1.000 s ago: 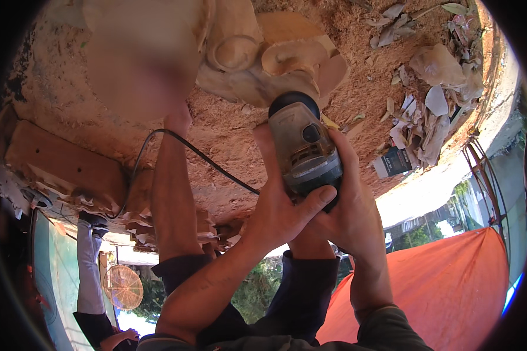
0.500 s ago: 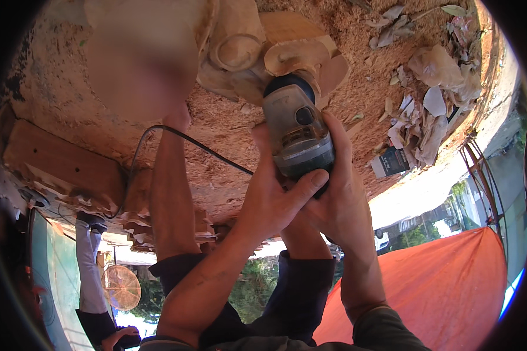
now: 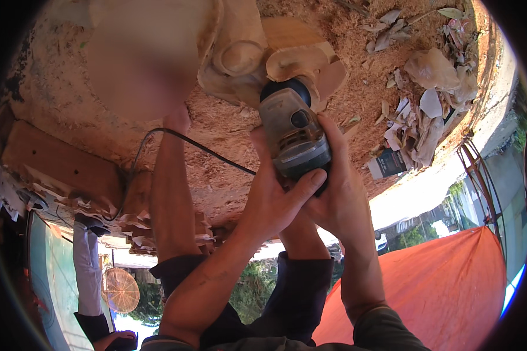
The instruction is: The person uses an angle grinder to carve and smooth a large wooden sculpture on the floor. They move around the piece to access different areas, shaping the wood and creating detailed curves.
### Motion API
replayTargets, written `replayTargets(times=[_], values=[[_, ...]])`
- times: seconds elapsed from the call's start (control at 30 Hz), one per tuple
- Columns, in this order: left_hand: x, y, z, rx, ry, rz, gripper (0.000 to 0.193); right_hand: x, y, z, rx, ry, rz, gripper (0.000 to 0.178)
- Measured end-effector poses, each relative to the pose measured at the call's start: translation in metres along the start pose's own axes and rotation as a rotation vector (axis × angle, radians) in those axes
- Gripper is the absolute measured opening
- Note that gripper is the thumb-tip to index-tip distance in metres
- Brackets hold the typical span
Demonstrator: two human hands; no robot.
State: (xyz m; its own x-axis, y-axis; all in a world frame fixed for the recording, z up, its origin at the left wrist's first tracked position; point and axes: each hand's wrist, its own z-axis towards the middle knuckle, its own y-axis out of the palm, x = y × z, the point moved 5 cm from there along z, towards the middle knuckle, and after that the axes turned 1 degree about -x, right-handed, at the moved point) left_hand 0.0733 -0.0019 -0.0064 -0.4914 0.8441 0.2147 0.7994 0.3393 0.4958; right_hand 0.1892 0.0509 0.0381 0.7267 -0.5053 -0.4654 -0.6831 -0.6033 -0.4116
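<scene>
Printing, head view: light marks show on a small dark box (image 3: 390, 163) lying among the litter; a faint pale mark on your tool's housing is too small to make out.
Power tool: you hold a grey-and-black corded power tool (image 3: 293, 131) with a rounded housing, in the middle of the view, just below the carved wood.
Tool direction: its black round head (image 3: 288, 90) points away from you toward the carving; the long axis runs from your palms up the view, its head leaning a little left.
Carving: a pale tan carved wooden piece (image 3: 243, 57) with a round boss and a curled scroll lies at the top; the tool's head overlaps the scroll's lower edge, but you cannot tell here whether they touch.
Left hand: your left hand (image 3: 275, 203) is clamped on the tool's left side, thumb lying across its lower end.
Right hand: your right hand (image 3: 341, 199) wraps the tool's right side, fingers closed along the housing.
Cable: a thin black cable (image 3: 205, 148) arches leftward from behind your left hand, across your bare shin (image 3: 173, 205).
Ground: reddish-brown wood shavings (image 3: 225, 131) spread around the carving; crumpled pale plastic and paper scraps (image 3: 432, 114) lie to the right.
Left side: a long brown wooden block (image 3: 64, 167) with two dark holes lies there; beyond it are a person's grey trouser leg (image 3: 88, 275) and a round woven basket (image 3: 120, 291).
Lower right: a large orange tarpaulin (image 3: 427, 286) spreads beyond your right forearm.
</scene>
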Motion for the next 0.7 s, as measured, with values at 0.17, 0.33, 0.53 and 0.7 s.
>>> replayTargets(times=[0.17,0.33,0.53,0.7], values=[[0.005,-0.003,-0.004,0.023,0.002,0.068,0.084,-0.005,0.001,-0.004,-0.043,0.065,0.138,0.09],[0.007,0.0,-0.003,0.025,0.051,0.017,0.083,-0.019,-0.008,0.004,-0.067,0.085,0.105,0.09],[0.005,-0.003,-0.002,0.058,0.051,0.046,0.081,-0.003,0.001,0.004,-0.078,0.05,0.178,0.098],[0.0,-0.002,-0.007,0.055,-0.001,0.051,0.08,-0.016,-0.011,0.002,-0.137,0.122,0.117,0.091]])
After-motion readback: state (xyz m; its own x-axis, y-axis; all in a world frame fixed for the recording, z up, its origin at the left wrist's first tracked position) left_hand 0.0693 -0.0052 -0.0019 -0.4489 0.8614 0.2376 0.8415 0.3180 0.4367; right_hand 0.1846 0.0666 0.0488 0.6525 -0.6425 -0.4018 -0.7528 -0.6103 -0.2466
